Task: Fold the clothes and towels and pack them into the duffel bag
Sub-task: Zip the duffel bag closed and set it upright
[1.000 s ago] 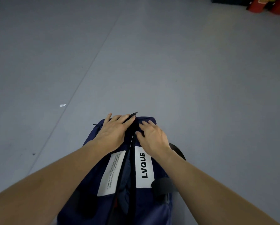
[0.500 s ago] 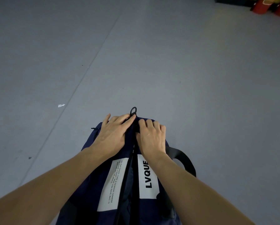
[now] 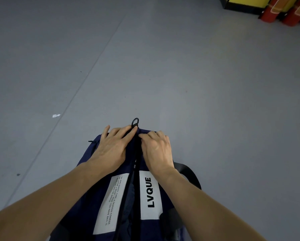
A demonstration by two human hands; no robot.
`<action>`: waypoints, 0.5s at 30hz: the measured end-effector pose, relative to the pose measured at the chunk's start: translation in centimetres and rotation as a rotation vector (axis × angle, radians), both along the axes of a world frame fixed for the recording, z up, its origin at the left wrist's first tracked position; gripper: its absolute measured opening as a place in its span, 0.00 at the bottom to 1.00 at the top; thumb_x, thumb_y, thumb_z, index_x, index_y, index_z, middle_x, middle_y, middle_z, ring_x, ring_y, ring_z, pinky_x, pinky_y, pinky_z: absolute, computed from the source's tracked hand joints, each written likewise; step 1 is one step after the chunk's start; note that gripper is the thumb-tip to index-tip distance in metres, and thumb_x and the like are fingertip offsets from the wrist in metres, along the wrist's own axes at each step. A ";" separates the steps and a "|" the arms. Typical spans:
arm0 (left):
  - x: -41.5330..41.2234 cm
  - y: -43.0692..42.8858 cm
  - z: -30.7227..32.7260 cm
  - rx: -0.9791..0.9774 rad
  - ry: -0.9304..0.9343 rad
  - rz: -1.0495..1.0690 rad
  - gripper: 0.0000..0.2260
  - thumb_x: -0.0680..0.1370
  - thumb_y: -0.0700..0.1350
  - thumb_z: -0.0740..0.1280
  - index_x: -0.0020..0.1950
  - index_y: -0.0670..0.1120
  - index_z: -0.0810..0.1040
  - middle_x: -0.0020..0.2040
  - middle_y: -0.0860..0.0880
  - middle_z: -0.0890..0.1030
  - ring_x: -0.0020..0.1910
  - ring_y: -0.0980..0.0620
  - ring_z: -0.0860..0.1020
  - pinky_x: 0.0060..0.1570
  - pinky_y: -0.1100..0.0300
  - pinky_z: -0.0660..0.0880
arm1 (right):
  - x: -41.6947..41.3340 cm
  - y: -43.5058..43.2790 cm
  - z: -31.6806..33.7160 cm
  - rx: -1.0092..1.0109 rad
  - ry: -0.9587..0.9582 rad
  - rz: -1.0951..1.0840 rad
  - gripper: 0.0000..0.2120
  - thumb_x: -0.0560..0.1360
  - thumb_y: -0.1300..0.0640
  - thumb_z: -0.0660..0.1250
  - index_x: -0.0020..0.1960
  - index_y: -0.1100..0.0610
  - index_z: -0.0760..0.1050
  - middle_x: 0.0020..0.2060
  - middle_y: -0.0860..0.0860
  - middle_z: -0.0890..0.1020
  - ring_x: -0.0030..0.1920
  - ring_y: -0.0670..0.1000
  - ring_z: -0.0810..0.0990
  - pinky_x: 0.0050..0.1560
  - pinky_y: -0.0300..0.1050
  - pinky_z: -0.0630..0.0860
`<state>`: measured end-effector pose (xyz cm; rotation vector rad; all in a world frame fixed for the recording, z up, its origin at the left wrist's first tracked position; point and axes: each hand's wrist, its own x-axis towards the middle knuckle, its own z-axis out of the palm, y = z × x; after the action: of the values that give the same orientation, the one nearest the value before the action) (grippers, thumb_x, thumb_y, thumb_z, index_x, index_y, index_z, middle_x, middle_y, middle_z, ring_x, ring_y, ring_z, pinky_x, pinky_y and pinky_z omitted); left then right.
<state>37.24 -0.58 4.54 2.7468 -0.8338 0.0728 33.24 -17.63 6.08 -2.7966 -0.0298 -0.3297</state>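
Observation:
A navy duffel bag with white labels lies lengthwise on the grey floor in front of me. Its top zipper runs down the middle. The zipper gapes at the near part, where dark blue cloth shows inside. My left hand lies flat on the bag's far end, left of the zipper, its fingertips by a black ring. On the other side of the zipper, my right hand has its fingers curled and pinches at the zipper line. What they pinch is hidden.
A black carry strap loops out from the bag's right side. A scrap of white paper lies on the floor to the left. Red cylinders and a yellow-and-black box stand at the far right.
Both hands have slid toward the bag's far end. The black ring now stands up past my left fingertips. My right fingers have curled in tighter at the zipper.

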 end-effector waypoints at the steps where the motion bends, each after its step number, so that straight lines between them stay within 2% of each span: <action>1: 0.0 0.1 -0.1 0.010 -0.014 -0.003 0.32 0.76 0.34 0.61 0.80 0.48 0.62 0.74 0.49 0.69 0.67 0.44 0.71 0.74 0.35 0.56 | -0.1 0.1 0.1 0.019 0.023 0.015 0.11 0.78 0.62 0.66 0.56 0.53 0.83 0.45 0.49 0.83 0.47 0.55 0.77 0.51 0.50 0.75; 3: 0.1 0.2 -0.2 0.025 -0.039 -0.007 0.33 0.74 0.33 0.63 0.80 0.48 0.63 0.74 0.49 0.70 0.66 0.44 0.70 0.73 0.35 0.57 | -0.4 0.1 0.3 0.036 0.061 0.045 0.11 0.78 0.62 0.65 0.57 0.55 0.82 0.46 0.51 0.83 0.49 0.55 0.77 0.54 0.50 0.75; 6: 0.4 0.2 -0.4 0.040 -0.055 0.015 0.35 0.72 0.31 0.65 0.79 0.47 0.65 0.73 0.48 0.70 0.66 0.44 0.71 0.73 0.35 0.57 | -1.4 0.0 0.5 0.064 0.053 0.085 0.10 0.77 0.62 0.67 0.56 0.57 0.83 0.46 0.53 0.83 0.49 0.56 0.77 0.53 0.51 0.77; 11: 0.7 0.2 -1.1 0.086 -0.102 0.036 0.36 0.71 0.29 0.67 0.79 0.45 0.65 0.73 0.47 0.71 0.65 0.42 0.71 0.72 0.34 0.58 | -3.4 -0.3 0.5 0.166 0.109 0.124 0.13 0.81 0.58 0.61 0.60 0.56 0.81 0.50 0.52 0.82 0.52 0.54 0.74 0.57 0.48 0.73; 15: 0.8 0.3 -0.8 0.149 -0.046 0.053 0.37 0.74 0.32 0.64 0.81 0.48 0.58 0.77 0.49 0.65 0.69 0.43 0.67 0.74 0.36 0.52 | -5.2 0.2 1.1 0.190 0.139 0.206 0.11 0.80 0.62 0.63 0.58 0.59 0.82 0.48 0.54 0.83 0.51 0.56 0.75 0.54 0.48 0.75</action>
<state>38.06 -0.27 3.76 2.9178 -0.8091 0.0884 28.08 -17.44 7.16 -2.5925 -0.2397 -0.0830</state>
